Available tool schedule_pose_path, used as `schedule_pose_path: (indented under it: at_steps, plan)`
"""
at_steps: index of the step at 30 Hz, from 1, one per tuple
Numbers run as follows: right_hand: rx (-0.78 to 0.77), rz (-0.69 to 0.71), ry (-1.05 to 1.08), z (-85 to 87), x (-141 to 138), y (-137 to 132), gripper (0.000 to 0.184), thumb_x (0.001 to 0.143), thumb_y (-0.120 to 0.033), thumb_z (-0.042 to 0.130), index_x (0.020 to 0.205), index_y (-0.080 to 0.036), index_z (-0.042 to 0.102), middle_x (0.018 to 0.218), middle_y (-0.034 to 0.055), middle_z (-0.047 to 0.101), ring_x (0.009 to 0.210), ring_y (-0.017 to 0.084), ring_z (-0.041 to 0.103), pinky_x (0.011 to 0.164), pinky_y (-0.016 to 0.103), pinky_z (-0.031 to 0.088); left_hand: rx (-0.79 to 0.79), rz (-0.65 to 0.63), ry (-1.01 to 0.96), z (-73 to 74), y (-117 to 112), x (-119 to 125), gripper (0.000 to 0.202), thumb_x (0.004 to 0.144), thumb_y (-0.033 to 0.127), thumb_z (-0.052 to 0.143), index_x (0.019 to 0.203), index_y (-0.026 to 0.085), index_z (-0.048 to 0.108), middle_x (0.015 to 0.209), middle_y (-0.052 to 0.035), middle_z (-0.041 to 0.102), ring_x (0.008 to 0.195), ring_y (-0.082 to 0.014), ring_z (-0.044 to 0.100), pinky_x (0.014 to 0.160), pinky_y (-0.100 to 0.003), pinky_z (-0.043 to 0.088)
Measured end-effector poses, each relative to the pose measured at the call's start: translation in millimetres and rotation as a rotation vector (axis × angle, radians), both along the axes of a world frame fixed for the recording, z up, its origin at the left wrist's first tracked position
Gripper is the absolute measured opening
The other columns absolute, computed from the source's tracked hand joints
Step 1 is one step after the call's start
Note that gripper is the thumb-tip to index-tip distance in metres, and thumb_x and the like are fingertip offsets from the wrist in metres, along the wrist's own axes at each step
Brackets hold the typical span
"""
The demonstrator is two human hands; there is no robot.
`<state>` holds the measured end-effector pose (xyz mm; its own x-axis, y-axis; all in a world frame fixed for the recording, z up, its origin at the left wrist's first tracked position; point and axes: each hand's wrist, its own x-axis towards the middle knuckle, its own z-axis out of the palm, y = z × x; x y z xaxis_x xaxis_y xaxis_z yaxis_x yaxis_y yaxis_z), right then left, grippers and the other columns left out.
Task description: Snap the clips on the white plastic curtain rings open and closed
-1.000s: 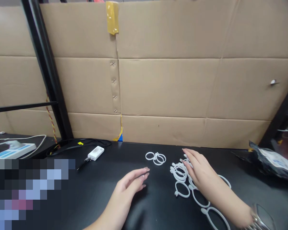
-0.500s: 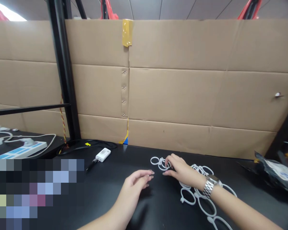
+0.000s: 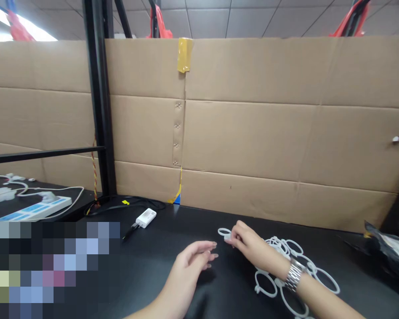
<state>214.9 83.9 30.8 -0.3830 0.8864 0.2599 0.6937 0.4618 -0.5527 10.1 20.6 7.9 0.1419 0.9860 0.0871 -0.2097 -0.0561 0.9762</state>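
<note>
At lower centre-right, a thin, white, plastic-looking ring [image 3: 224, 229] is being pinched by the right hand [image 3: 247, 243]; the left hand [image 3: 190, 267] is being held empty, half-curled. Slipping is being risked by a fingertip-only grip.

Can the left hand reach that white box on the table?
Probably yes. The left hand looks free, and only bare black tabletop shows between it and the white box, though it would likely need to move forward and left.
</note>
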Motion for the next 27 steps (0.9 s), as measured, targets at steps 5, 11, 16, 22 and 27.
schedule_pose_path:
  at_steps: [5, 11, 16, 22, 27]
  plan:
    - [-0.196, -0.043, 0.291, 3.8, 7.3, -20.8, 0.03, 0.09, -0.047, 0.042, 0.075, -0.022, 0.047, 0.061, -0.0048, 0.037, 0.053, 0.012, 0.037, 0.051, 0.024, 0.033, 0.021, -0.01, -0.002, -8.8, 6.0, -0.3, 0.042, 0.077, 0.036, 0.061, 0.111, 0.012, 0.062, 0.121, -0.0156, 0.062, 0.109, -0.0267, 0.061, 0.098, -0.04, 0.043]
    - [-0.573, 0.143, 0.972, 3.8, 6.9, -56.3, 0.029, 0.088, -0.041, 0.055, 0.07, -0.019, 0.048, 0.065, -0.0044, 0.037, 0.056, 0.01, 0.033, 0.057, 0.022, 0.035, 0.648, 0.018, 0.636, -13.7, -4.7, -6.9, 0.052, 0.083, 0.02, 0.057, 0.133, 0.023, 0.044, 0.136, -0.0099, 0.049, 0.124, -0.0242, 0.047, 0.103, -0.043, 0.039]
    - [-0.801, 0.328, 1.144, -2.3, -12.4, -77.5, 0.024, 0.086, -0.032, 0.06, 0.071, -0.015, 0.054, 0.064, -0.003, 0.041, 0.056, 0.009, 0.029, 0.054, 0.02, 0.028, 1.063, 0.08, 0.815, -9.8, -15.4, -6.1, 0.052, 0.08, 0.026, 0.067, 0.127, 0.018, 0.046, 0.106, -0.0103, 0.07, 0.09, -0.0241, 0.067, 0.079, -0.037, 0.055]
    - [-0.76, 0.309, 1.03, -8.2, -20.0, -85.6, 0.027, 0.085, -0.036, 0.061, 0.069, -0.015, 0.054, 0.06, -0.0029, 0.045, 0.052, 0.008, 0.029, 0.05, 0.021, 0.022, 1.121, 0.125, 0.831, -9.4, -17.7, -1.2, 0.014, 0.091, 0.02, 0.05, 0.09, 0.016, 0.063, 0.069, -0.0029, 0.071, 0.058, -0.0164, 0.067, 0.075, -0.037, 0.053]
    - [-0.706, 0.203, 0.867, -8.8, -13.8, -82.8, 0.025, 0.079, -0.037, 0.068, 0.071, -0.016, 0.056, 0.062, -0.0029, 0.049, 0.052, 0.008, 0.029, 0.048, 0.022, 0.019, 1.217, 0.165, 0.917, -5.4, -20.2, -0.5, 0.021, 0.09, 0.012, 0.045, 0.077, 0.013, 0.061, 0.059, -0.0004, 0.064, 0.051, -0.013, 0.059, 0.096, -0.051, 0.04]
